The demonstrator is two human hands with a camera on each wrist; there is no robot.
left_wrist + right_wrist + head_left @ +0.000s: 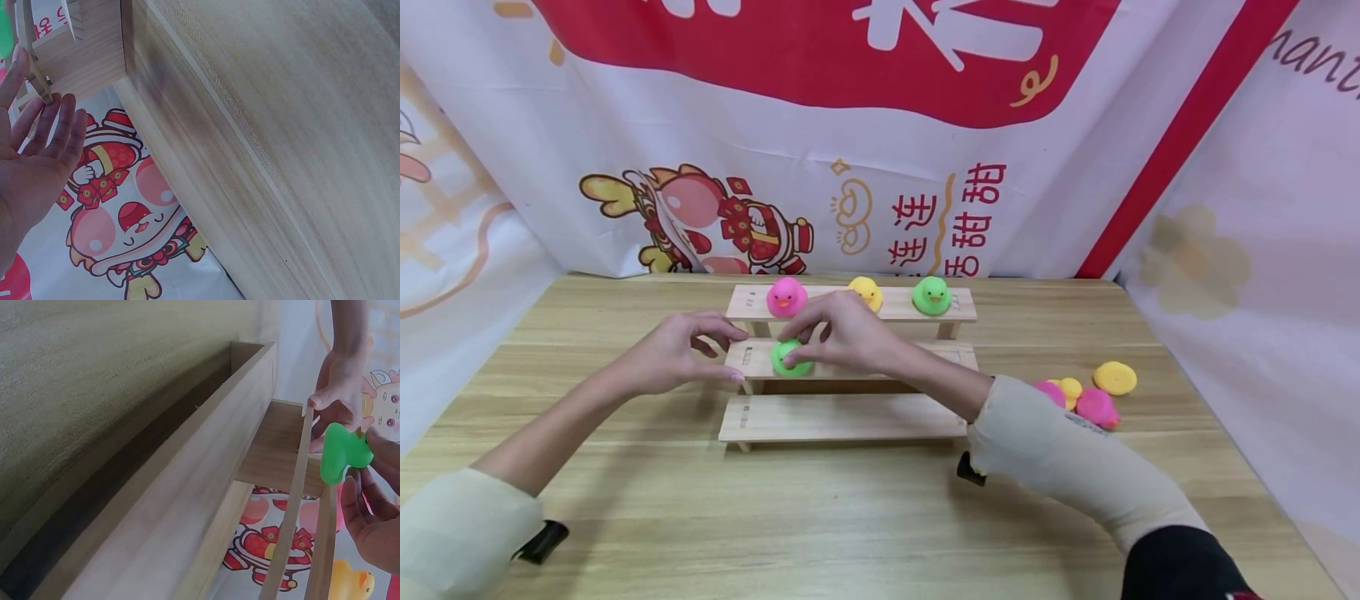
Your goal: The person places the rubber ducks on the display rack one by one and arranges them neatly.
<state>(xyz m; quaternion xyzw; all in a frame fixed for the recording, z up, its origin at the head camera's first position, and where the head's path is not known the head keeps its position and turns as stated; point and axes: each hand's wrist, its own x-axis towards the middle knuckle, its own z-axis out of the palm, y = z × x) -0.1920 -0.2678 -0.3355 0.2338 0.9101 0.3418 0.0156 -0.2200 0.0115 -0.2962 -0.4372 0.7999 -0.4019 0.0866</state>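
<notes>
A three-step wooden stand (pixel 865 417) sits on the table. My right hand (pixel 850 333) pinches a green rubber duck (pixel 791 358) between thumb and fingers, at the left part of the middle step. In the right wrist view the green duck (pixel 342 453) stands upright at the step's edge. My left hand (pixel 677 354) holds the left end of the middle step, thumb at the front edge and fingers behind. On the top step sit a pink duck (pixel 786 297), a yellow duck (pixel 867 293), partly hidden by my right hand, and a green duck (pixel 932 296).
On the table right of the stand lie several pink and yellow ducks, among them a pink one (pixel 1096 407) and a yellow one (pixel 1115 378); my right sleeve covers part of the group. A printed cloth (pixel 1045 200) hangs behind the table (pixel 820 525).
</notes>
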